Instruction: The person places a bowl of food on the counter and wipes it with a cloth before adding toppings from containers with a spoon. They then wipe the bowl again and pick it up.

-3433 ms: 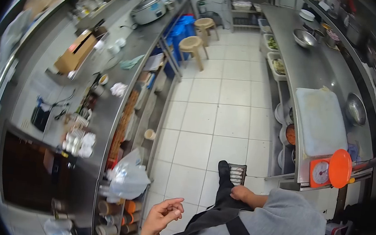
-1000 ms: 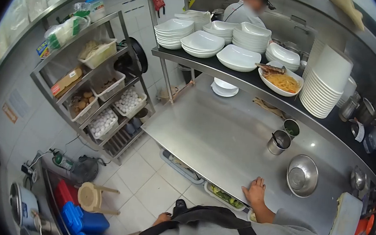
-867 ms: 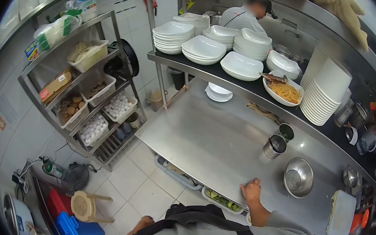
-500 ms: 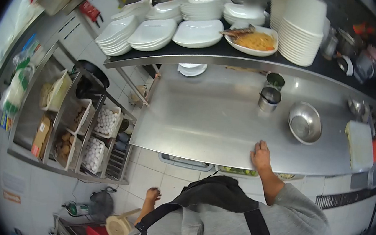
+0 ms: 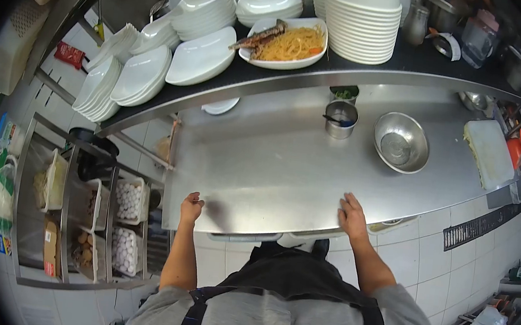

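Observation:
My left hand (image 5: 191,208) is raised at the front left edge of the steel table (image 5: 259,175), fingers loosely bent and a little apart, with nothing seen in it. Near the front edge, right of the middle, my right hand (image 5: 352,218) has its fingers spread and holds nothing. Behind the right hand stand a steel bowl (image 5: 401,143), a small steel pot (image 5: 341,120) with a dark utensil in it, and a second pot with greens (image 5: 344,94). A white dish of noodles (image 5: 289,42) with a brown piece on top sits on the upper shelf.
White plates (image 5: 201,58) and stacked white bowls (image 5: 360,30) line the upper shelf, whose metal edge (image 5: 269,79) overhangs the table. A white slab-like block (image 5: 491,154) lies at the table's right end. At left, a rack (image 5: 65,205) holds bins of eggs (image 5: 130,201) and other food.
My left hand has risen from low beside the body to the table's front edge. My right hand has shifted slightly left in view. The whole view has turned and moved closer to the table.

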A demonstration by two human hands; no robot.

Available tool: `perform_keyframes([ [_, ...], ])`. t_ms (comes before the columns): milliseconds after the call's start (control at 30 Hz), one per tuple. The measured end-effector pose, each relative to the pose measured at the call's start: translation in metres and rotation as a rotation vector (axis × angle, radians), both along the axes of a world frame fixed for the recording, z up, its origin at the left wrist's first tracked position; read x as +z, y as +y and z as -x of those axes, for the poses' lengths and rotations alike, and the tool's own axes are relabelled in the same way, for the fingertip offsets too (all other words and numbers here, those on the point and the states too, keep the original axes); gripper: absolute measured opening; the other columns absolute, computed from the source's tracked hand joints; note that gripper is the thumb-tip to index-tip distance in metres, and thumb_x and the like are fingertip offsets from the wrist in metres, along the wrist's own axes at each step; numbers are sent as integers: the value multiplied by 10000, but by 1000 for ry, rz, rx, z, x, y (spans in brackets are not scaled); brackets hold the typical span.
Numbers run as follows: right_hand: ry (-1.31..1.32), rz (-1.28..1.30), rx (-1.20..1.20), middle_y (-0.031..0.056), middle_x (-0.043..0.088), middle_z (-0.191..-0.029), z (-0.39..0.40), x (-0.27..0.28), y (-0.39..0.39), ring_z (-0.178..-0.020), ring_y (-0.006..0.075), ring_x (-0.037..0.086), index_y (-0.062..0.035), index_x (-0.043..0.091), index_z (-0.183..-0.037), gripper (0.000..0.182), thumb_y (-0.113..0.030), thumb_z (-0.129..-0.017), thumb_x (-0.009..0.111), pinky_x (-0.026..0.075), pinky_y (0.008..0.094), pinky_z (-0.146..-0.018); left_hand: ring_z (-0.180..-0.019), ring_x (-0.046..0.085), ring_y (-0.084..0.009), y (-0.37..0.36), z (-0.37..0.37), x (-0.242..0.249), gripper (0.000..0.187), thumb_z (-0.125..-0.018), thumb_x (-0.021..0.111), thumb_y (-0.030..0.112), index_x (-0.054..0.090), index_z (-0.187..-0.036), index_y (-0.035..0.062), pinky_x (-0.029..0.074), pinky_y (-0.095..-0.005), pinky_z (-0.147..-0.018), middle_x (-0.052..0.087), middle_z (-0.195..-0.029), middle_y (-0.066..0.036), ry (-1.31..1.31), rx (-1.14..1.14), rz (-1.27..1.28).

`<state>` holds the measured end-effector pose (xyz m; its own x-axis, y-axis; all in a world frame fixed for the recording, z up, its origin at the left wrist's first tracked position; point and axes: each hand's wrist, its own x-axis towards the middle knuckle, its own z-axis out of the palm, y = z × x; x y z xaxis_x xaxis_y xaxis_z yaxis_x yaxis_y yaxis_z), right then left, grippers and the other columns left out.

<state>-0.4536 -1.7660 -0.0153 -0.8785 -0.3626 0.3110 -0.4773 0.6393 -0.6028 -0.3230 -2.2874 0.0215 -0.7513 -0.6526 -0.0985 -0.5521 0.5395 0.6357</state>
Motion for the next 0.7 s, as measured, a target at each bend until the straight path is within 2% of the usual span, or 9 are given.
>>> perform_keyframes([
  [67,-23,-18,-48,209,514,-1247,-17,3,4,-1207,374,446,18,603,-1064,319,-68,-756,604,364,429,-1024,-874,641,-267,-33,26,-21,422,-714,676,169,615,-1114,48,504,-349,-796,652,-959,-143,-47,-24,104],
  [133,-32,-27,-149,223,518,-1237,-37,1,6,-1204,385,446,20,607,-1056,309,-51,-756,600,376,437,-1012,-983,605,-306,-38,60,-13,471,-704,674,180,589,-1145,41,481,-371,-858,613,-1068,-178,-116,-89,48],
  [200,-38,-23,-266,238,497,-1256,-62,-3,1,-1206,402,439,24,589,-1077,339,-14,-741,601,380,442,-1011,-1104,529,-337,-46,75,-26,516,-719,654,175,541,-1200,25,439,-364,-923,522,-1218,-210,-143,-157,351],
  [233,-55,-56,-308,242,476,-1276,-76,0,-6,-1216,406,426,22,572,-1106,379,4,-729,605,374,438,-1019,-1193,431,-370,-54,83,-37,533,-749,619,173,492,-1244,18,379,-415,-982,422,-1312,-227,-156,-191,295],
  [333,-114,-193,-417,248,362,-1372,-108,11,-33,-1268,410,358,-1,463,-1260,577,27,-706,624,348,417,-1047,-1240,371,-385,-30,73,-33,486,-807,559,201,477,-1248,13,314,-488,-1016,410,-1313,-228,-13,-212,480],
  [433,-145,-203,-548,214,301,-1424,-117,8,-63,-1263,398,372,-13,427,-1293,625,5,-706,642,385,398,-1021,-1293,295,-396,-20,67,-48,458,-847,495,217,462,-1250,2,235,-544,-1041,384,-1324,-241,111,-156,635],
  [533,-301,-86,-760,242,438,-1323,-130,14,-89,-1158,395,484,-12,496,-1249,547,-79,-732,661,438,407,-956,-1318,248,-402,-20,65,-39,461,-870,450,220,436,-1266,-16,193,-548,-1058,346,-1350,-251,77,-178,572],
  [600,-711,-224,-722,230,593,-1122,-136,-21,-90,-1009,384,579,-36,597,-1153,430,-191,-757,658,473,425,-893,-1324,234,-404,-20,64,-35,472,-870,445,215,419,-1277,-22,186,-551,-1060,331,-1360,-252,56,-193,558],
  [700,-726,-410,-493,192,638,-1036,-176,-57,-104,-1014,355,582,-73,643,-1098,398,-299,-770,629,459,421,-914,-1335,205,-407,-23,67,-37,489,-869,436,210,392,-1291,-32,163,-558,-1065,304,-1376,-254,32,-217,530],
])
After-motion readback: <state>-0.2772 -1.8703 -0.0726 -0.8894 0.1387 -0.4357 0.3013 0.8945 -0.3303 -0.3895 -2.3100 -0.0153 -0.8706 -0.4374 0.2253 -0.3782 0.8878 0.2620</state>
